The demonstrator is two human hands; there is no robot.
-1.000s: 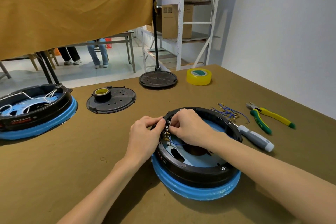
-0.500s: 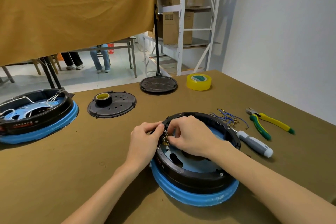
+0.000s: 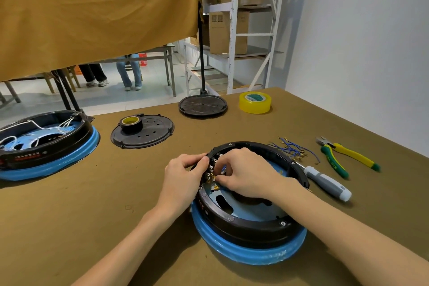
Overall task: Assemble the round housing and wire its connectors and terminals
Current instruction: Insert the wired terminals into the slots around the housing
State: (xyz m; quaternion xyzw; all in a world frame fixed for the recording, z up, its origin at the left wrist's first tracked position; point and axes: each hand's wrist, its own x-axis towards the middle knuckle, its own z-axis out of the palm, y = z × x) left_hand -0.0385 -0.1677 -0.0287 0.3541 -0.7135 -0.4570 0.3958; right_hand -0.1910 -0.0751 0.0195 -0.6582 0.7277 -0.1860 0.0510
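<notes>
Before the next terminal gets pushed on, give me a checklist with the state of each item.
1. Housing steadied: the left hand grips the black rim of the round housing beside the terminal row. Ok.
2. Wire in hand: the right hand pinches at the brass terminals, a bit of blue wire showing under its fingers. Ok.
3. Connector fully seated: the fingers hide it. Cannot tell.
4. Spare wires within reach: the blue wire bundle lies just beyond the housing. Ok.
5. Tools at hand: the screwdriver and pliers lie to the right. Ok.
6. Housing sits flat on its blue base. Ok.
</notes>
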